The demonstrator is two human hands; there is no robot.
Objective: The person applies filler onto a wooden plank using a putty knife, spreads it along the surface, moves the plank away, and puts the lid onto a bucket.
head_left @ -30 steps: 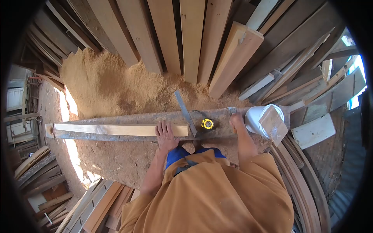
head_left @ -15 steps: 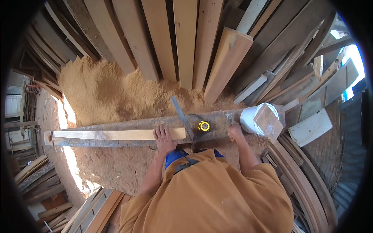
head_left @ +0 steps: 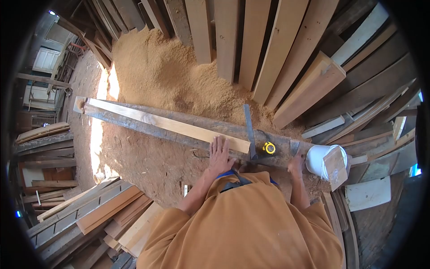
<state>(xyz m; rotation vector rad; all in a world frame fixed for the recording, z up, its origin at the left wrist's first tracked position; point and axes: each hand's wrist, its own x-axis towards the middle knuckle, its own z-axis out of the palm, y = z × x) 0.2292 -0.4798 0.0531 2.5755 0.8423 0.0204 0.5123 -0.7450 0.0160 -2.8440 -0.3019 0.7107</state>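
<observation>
My left hand (head_left: 219,154) lies with its fingers stretched flat across a long, pale wooden strip (head_left: 179,129), close to the strip's right end. The strip rests lengthwise on a worn, grey bench plank (head_left: 148,130). A flat, dark metal bar (head_left: 249,127), like the blade of a square, lies across the plank just past the strip's end. To its right sits a yellow and black tape measure (head_left: 268,148). My right hand (head_left: 295,165) is at the plank's near edge, left of a white bucket (head_left: 317,161). Its fingers look curled; whatever they hold is hidden.
A piece of board (head_left: 335,168) leans over the bucket's mouth. Behind the plank is a heap of sawdust (head_left: 156,71), with upright timber boards (head_left: 255,45) beyond it. More boards (head_left: 112,206) are stacked at lower left, and a pale panel (head_left: 368,193) lies at right.
The view has turned, so the bench now slants down to the right. My left hand stays on the strip. My right hand has shifted slightly beside the bucket.
</observation>
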